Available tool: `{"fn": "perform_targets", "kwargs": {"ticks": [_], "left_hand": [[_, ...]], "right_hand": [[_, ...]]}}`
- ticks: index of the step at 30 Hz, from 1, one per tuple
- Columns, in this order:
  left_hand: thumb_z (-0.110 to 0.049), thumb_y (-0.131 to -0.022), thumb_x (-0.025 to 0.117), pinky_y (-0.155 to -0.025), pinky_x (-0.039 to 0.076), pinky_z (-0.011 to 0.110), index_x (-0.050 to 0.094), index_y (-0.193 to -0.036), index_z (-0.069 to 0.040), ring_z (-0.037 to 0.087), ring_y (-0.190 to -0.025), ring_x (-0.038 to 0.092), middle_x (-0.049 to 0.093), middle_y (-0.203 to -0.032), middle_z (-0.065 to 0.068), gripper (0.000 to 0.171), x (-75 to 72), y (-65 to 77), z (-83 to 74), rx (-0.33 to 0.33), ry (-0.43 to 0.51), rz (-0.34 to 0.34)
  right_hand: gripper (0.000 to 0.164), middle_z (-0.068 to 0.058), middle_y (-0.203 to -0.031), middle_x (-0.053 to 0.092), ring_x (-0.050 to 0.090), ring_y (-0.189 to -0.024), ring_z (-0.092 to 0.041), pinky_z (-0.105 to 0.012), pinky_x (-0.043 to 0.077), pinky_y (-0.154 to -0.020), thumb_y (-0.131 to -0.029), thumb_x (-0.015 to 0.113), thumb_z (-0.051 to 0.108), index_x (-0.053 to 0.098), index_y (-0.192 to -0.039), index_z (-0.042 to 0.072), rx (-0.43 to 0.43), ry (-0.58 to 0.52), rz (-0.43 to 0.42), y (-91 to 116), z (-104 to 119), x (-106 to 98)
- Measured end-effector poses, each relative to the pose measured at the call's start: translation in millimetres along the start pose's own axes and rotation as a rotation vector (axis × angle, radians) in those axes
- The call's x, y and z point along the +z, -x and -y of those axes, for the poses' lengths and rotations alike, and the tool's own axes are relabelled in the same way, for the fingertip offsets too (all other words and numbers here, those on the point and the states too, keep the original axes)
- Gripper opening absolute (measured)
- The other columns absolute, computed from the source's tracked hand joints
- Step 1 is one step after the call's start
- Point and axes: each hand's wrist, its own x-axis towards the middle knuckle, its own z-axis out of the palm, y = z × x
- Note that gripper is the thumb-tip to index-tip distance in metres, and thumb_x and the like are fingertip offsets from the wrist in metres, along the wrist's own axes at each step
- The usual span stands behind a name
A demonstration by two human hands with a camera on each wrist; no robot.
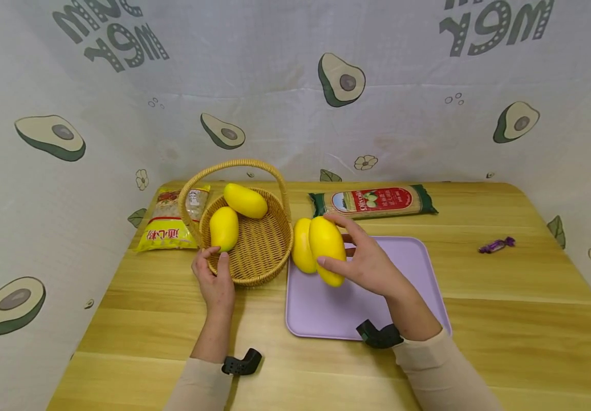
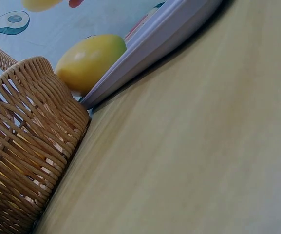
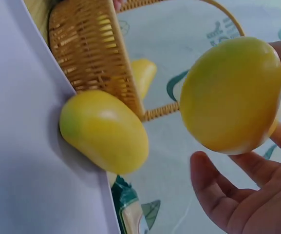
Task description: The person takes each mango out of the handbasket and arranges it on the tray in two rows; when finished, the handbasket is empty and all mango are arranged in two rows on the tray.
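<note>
My right hand [image 1: 369, 262] grips a yellow mango [image 1: 328, 242], raised over the lilac tray [image 1: 367, 317]; its thumb and fingers lie around the fruit in the right wrist view. Another mango [image 3: 103, 131] lies on the tray's left edge, beside the wicker basket [image 1: 262, 260]. My left hand [image 1: 215, 282] holds the basket's near-left rim, thumb on the inner side. Inside the basket sit two more mangoes, one at the left [image 1: 224, 228] and one at the back [image 1: 246, 201]. In the left wrist view the basket's side [image 2: 33, 122] shows, but most of the left hand is out of frame.
The basket's tall handle [image 1: 234, 164] arches over its opening. Behind it at the left lies a yellow bag of pasta [image 1: 167, 225]. A long pack of noodles [image 1: 372, 201] lies behind the tray. A purple wrapped candy [image 1: 497, 245] is on the wooden table [image 1: 521, 331] at the right.
</note>
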Motion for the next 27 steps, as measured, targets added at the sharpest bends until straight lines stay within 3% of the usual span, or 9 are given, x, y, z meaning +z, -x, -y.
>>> {"fn": "perform_targets", "kwargs": {"ticks": [6, 14, 19, 27], "left_hand": [[-0.016, -0.100, 0.058, -0.127, 0.016, 0.053, 0.055, -0.120, 0.000, 0.030, -0.154, 0.021, 0.031, -0.153, 0.016, 0.026, -0.5, 0.1, 0.9, -0.013, -0.008, 0.002], [-0.017, -0.101, 0.057, -0.127, 0.015, 0.054, 0.054, -0.123, 0.001, 0.031, -0.155, 0.019, 0.030, -0.154, 0.016, 0.029, -1.8, 1.0, 0.4, -0.029, -0.003, 0.011], [-0.017, -0.101, 0.057, -0.127, 0.015, 0.053, 0.054, -0.122, 0.000, 0.030, -0.155, 0.020, 0.030, -0.153, 0.016, 0.027, -1.3, 0.6, 0.5, -0.021, -0.007, 0.013], [-0.016, -0.100, 0.057, -0.127, 0.016, 0.053, 0.055, -0.121, 0.001, 0.031, -0.154, 0.021, 0.031, -0.153, 0.018, 0.026, -0.6, 0.7, 0.5, -0.012, -0.009, 0.007]], "right_hand": [[0.082, -0.008, -0.156, 0.040, 0.054, -0.121, -0.036, -0.037, 0.053, -0.088, -0.089, 0.079, 0.024, 0.034, -0.157, 0.029, 0.031, -0.020, -0.056, 0.2, -8.2, -14.2], [0.079, -0.015, -0.155, 0.040, 0.056, -0.122, -0.036, -0.041, 0.052, -0.098, -0.094, 0.073, 0.020, 0.030, -0.159, 0.028, 0.025, -0.058, -0.084, 0.3, -15.8, -30.5], [0.074, -0.020, -0.145, 0.046, 0.055, -0.114, -0.036, -0.031, 0.053, -0.091, -0.095, 0.067, 0.012, 0.032, -0.159, 0.022, -0.008, -0.075, -0.104, -1.4, -23.7, -39.6], [0.067, -0.024, -0.143, 0.039, 0.045, -0.113, -0.033, -0.037, 0.044, -0.085, -0.097, 0.051, 0.008, 0.028, -0.158, 0.020, 0.067, -0.112, -0.165, -3.7, -30.9, -45.8]]}}
